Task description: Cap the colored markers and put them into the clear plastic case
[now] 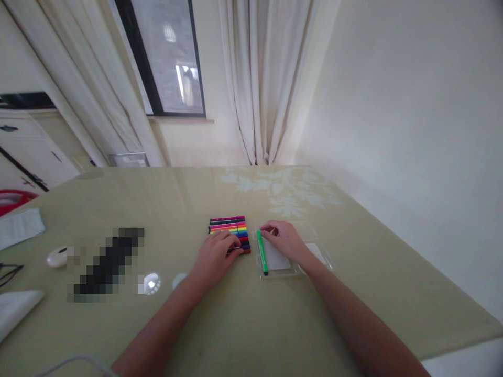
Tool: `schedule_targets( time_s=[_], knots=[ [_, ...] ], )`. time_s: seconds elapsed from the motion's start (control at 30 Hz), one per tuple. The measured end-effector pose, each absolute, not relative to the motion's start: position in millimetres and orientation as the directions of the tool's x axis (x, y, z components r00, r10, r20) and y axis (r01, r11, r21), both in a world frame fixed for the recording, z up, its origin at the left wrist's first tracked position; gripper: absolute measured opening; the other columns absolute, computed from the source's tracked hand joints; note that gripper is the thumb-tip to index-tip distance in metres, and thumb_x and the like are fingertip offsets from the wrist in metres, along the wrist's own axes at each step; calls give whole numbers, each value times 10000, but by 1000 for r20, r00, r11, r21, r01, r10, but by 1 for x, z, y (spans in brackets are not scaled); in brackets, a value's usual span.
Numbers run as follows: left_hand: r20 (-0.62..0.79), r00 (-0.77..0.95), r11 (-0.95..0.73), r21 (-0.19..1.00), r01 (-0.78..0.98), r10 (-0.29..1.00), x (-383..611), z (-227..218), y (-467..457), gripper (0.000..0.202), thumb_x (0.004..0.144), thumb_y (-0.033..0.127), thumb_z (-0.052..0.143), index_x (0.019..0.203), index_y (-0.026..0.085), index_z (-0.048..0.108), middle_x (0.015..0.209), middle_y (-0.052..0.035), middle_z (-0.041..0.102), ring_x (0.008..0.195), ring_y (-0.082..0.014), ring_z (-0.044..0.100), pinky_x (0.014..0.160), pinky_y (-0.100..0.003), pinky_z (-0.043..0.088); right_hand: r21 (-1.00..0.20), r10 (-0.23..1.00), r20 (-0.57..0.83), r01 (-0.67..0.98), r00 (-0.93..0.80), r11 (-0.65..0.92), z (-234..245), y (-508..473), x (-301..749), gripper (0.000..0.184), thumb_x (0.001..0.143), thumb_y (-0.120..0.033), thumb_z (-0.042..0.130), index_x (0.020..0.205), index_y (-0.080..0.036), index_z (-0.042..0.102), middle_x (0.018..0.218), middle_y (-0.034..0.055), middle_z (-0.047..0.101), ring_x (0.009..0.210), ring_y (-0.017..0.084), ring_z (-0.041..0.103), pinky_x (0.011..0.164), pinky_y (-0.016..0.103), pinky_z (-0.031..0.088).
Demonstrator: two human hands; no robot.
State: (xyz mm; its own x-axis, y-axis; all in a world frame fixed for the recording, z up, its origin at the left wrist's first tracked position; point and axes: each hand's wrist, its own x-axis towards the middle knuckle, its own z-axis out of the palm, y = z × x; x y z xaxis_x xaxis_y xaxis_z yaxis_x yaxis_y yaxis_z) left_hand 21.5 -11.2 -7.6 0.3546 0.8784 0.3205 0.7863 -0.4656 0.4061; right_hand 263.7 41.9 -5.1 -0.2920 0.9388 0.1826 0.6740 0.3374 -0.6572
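Observation:
A row of coloured markers (238, 229) lies side by side on the table, their tips pointing sideways. My left hand (217, 255) rests over the near part of this row, its thumb and forefinger bent around a dark marker (245, 247); the other fingers partly cover the pens. To the right lies a clear plastic case (281, 273), open, with a white card (280, 258) inside. A green marker (262, 256) sits along the left side of the case. My right hand (281, 236) pinches its upper end between thumb and fingertips.
On the left of the table (236, 324) are a white mouse (58, 257), a blurred-out dark object (110, 264), a shiny round item (151, 284) and a white cable (80, 358). A wall (412, 115) runs along the right, and curtains (265, 78) hang behind.

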Motion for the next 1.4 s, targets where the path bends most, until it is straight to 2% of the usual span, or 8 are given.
schedule_targets(
  time_s=[0.17,0.3,0.43,0.6,0.87,1.03,1.3,1.4],
  knots=[
    [224,396,-455,424,783,890,15,-10,-9,78,873,274,760,845,225,707,937,-35,697,929,-254,627,826,-368,447,-689,944,217,647,-248,328,-2,42,264,131,903,-266,687,938,-197,793,885,52,795,746,183,672,725,302,479],
    [259,379,-456,582,673,889,18,-7,-10,108,923,299,682,856,217,706,951,-45,695,929,-239,623,829,-357,456,-727,936,254,590,-242,350,2,41,262,160,921,-300,667,897,-193,783,839,43,778,728,179,652,708,302,469],
    [232,234,-312,859,406,944,25,0,-11,208,967,402,606,930,210,676,889,-22,706,815,-192,637,736,-303,478,-857,921,252,373,-297,355,9,34,254,276,958,-421,631,940,-192,783,831,40,761,738,177,651,694,301,486],
    [174,169,-208,955,210,970,39,1,-17,257,902,452,693,920,196,674,848,-13,713,736,-163,636,663,-269,476,-977,893,157,64,-422,202,16,22,244,334,853,-461,773,1049,-190,778,939,58,786,831,196,699,771,326,543],
    [137,325,-191,971,141,936,45,-4,-23,391,847,364,779,1183,196,672,1022,-61,758,891,-201,707,780,-332,572,-991,955,132,-9,-265,135,17,27,248,335,842,-505,756,938,-184,761,852,59,777,748,167,679,681,284,515],
    [169,390,-270,937,220,905,46,-5,-27,392,873,358,768,1227,216,675,1094,-56,760,902,-191,707,818,-349,581,-991,988,112,54,-110,119,16,40,265,405,851,-546,712,1005,-175,762,895,91,773,769,176,684,668,278,509],
    [328,459,-545,676,496,826,54,-14,-37,401,838,336,830,1205,256,689,1257,-70,687,1219,-266,596,1086,-453,473,-978,982,-9,207,-190,31,4,50,278,305,845,-425,707,973,-153,755,770,54,751,658,146,657,589,249,492],
    [337,512,-600,593,537,790,57,-17,-40,441,847,342,820,1251,264,662,1313,-73,661,1239,-272,581,1084,-459,476,-962,974,-55,274,-221,8,-2,50,274,249,855,-357,696,984,-150,747,742,46,752,626,143,662,579,243,494]
  ],
)
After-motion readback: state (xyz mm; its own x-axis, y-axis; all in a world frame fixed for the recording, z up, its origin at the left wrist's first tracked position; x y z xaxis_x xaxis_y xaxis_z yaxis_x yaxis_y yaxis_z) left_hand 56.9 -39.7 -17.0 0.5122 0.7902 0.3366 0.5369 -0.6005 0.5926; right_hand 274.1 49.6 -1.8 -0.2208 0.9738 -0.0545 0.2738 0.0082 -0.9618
